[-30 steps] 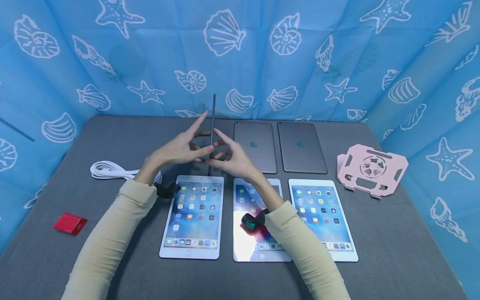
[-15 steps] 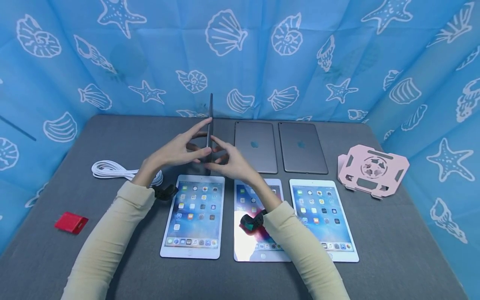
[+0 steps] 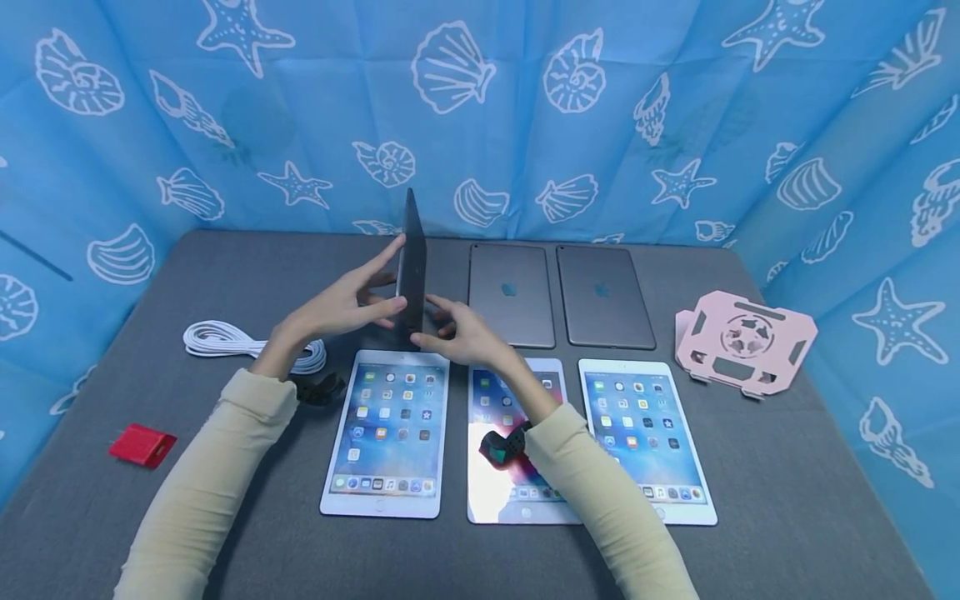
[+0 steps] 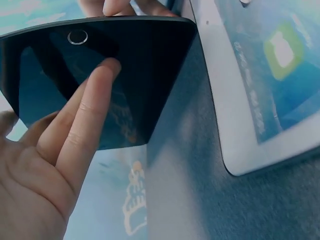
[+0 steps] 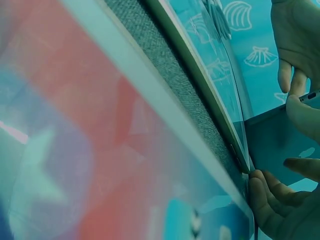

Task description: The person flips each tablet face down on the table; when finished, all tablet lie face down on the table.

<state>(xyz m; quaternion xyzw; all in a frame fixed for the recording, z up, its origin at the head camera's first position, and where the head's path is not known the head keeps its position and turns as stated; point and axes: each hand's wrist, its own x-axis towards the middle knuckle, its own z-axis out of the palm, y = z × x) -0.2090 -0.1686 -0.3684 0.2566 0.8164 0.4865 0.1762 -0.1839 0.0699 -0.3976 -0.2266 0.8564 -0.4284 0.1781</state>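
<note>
Tablets (image 3: 517,440) crowd centre; left table (image 3: 225,275) bare.

A grey fabric-covered table (image 3: 787,500) fills the lower view. Blue curtains (image 3: 525,125) printed with white shells and starfish enclose it at the back and on both sides. Lighting is even and bright, and a glare patch shows on one screen.
</note>
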